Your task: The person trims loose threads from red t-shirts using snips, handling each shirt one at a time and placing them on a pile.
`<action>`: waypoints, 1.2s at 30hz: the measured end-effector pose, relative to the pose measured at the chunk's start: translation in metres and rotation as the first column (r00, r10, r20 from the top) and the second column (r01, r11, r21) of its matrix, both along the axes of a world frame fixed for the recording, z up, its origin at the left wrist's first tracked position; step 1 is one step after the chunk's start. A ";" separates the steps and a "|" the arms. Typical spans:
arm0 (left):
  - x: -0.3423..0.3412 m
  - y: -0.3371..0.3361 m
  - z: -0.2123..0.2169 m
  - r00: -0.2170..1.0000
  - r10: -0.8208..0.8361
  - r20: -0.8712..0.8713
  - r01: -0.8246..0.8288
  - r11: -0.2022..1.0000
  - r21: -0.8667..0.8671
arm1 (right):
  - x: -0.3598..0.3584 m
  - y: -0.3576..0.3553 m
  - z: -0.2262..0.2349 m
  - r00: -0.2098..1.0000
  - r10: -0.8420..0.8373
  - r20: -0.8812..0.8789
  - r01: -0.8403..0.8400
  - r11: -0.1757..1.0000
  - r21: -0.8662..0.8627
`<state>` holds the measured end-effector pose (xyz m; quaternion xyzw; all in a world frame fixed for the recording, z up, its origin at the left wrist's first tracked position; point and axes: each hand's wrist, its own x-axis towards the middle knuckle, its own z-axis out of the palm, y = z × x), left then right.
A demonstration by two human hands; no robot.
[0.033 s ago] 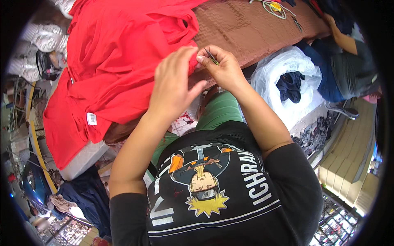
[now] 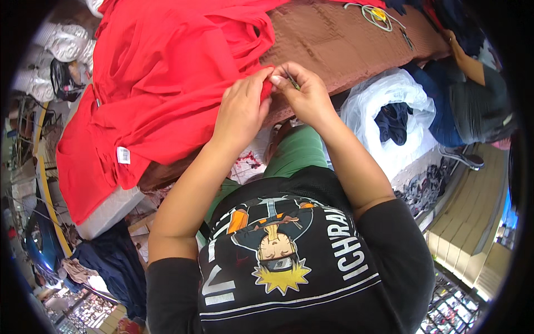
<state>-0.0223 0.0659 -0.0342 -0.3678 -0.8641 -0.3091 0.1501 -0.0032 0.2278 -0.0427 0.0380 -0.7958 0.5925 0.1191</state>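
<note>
A large red garment point(image 2: 161, 83) lies spread over the work table, with a white tag point(image 2: 123, 155) near its lower left edge. My left hand point(image 2: 239, 108) is closed on a fold of this red cloth, its fingers pointing away from me. Close beside it, my right hand point(image 2: 303, 97) pinches the edge of the same fold between thumb and finger. Tucked in that right hand is a small dark pointed tool point(image 2: 291, 79) with a yellowish part; most of it is hidden, and its exact kind is unclear.
A brown quilted cloth point(image 2: 328, 44) covers the table. Near its far edge lie a coiled pale cord point(image 2: 378, 18) and a small dark tool point(image 2: 407, 40). At right, a clear plastic bag point(image 2: 361, 111) holds dark cloth point(image 2: 394, 122). Another person point(image 2: 478, 94) is beyond it.
My left hand has gone from raised, with thumb apart, to closed on the red cloth. The fold is now drawn up between both hands. The right hand keeps the pointed tool.
</note>
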 end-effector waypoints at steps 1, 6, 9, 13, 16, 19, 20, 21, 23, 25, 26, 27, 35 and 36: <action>-0.010 0.000 -0.013 0.991 0.035 0.128 -0.034 0.999 -0.014 | 0.001 0.000 0.001 0.999 -0.014 -0.053 0.014 1.000 -0.005; -0.020 -0.008 -0.023 0.912 -0.019 0.409 -0.076 0.974 0.214 | 0.021 0.024 0.053 0.903 0.424 0.070 -0.355 0.828 -0.433; -0.016 -0.008 -0.011 0.855 -0.011 0.518 -0.118 0.970 0.215 | 0.020 0.034 0.052 0.897 0.425 0.122 -0.329 0.826 -0.458; -0.016 -0.008 -0.011 0.844 -0.022 0.537 -0.127 0.962 0.240 | 0.003 0.032 0.013 0.996 0.056 0.072 -0.054 0.998 -0.030; -0.018 -0.010 -0.013 0.832 -0.051 0.552 -0.129 0.950 0.283 | 0.001 0.022 0.005 0.991 0.054 0.119 -0.053 0.998 -0.017; -0.019 -0.010 -0.017 0.837 -0.081 0.542 -0.135 0.928 0.348 | -0.001 0.014 0.005 0.990 0.052 0.131 -0.054 0.998 0.011; -0.019 -0.010 -0.017 0.842 -0.091 0.532 -0.136 0.918 0.372 | -0.001 0.011 0.007 0.990 0.059 0.129 -0.061 0.998 0.006; -0.018 -0.009 -0.016 0.838 -0.100 0.536 -0.138 0.913 0.385 | -0.002 0.009 0.005 0.992 0.058 0.108 -0.058 0.998 -0.007; -0.016 -0.007 -0.013 0.831 -0.116 0.545 -0.143 0.901 0.410 | -0.004 0.005 0.002 0.996 0.057 0.067 -0.055 0.998 -0.035; -0.016 -0.007 -0.013 0.840 -0.119 0.529 -0.125 0.907 0.402 | -0.005 0.003 0.004 0.999 0.039 0.008 -0.040 0.998 0.052; -0.017 -0.008 -0.014 0.846 -0.120 0.520 -0.116 0.910 0.398 | -0.005 0.003 0.005 0.999 0.033 -0.023 -0.031 0.995 0.094; -0.017 -0.008 -0.014 0.846 -0.112 0.522 -0.122 0.911 0.393 | -0.004 0.002 0.006 0.999 0.019 -0.036 -0.015 0.995 0.098; -0.014 -0.003 -0.007 0.817 0.004 0.577 -0.219 0.927 0.304 | 0.001 -0.006 0.003 0.977 -0.004 -0.214 0.060 0.966 0.253; -0.013 -0.003 -0.005 0.829 0.031 0.558 -0.217 0.938 0.271 | 0.000 -0.007 0.001 0.975 -0.008 -0.221 0.069 0.961 0.269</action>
